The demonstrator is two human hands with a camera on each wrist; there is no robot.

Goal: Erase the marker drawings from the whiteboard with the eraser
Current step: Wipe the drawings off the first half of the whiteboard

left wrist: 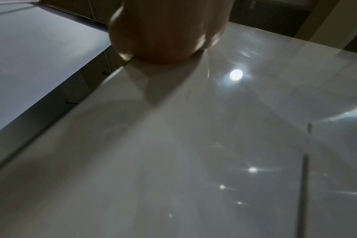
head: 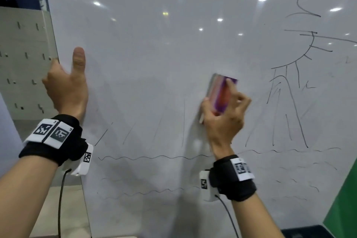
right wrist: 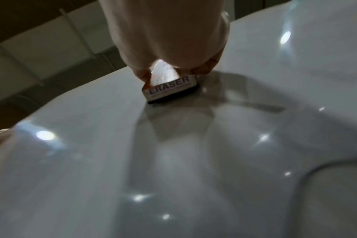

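Steadying of the whiteboard (head: 154,44) is done at the left of the head frame, where the left hand (head: 65,87) grips the board's left edge, fingers wrapped out of sight behind it and the thumb laid straight up against the front face. That hold is best kept firm, since the board could otherwise give under each stroke. Left of the board, a pale pegboard panel (head: 23,60) with small hooks is seen, well apart from the work. Faint slanted lines (head: 154,131) and wavy lines (head: 146,157) remain in the lower centre, so much of the task is judged undone. At centre frame the eraser (head: 220,92) is pressed against the board by the right hand (head: 224,120), thumb on one long side, fingers curled over the coloured back; in the right wrist view its dark felt (right wrist: 173,95) is seen flat on the surface. Even pressure and overlapping passes are advised, with the felt kept flat. At the right, bold strokes of a sun-like curve (head: 301,48) and a peaked shape (head: 286,110) await wiping. A green surface (head: 343,203) is seen in the lower right corner. Nothing visible blocks the eraser's path.
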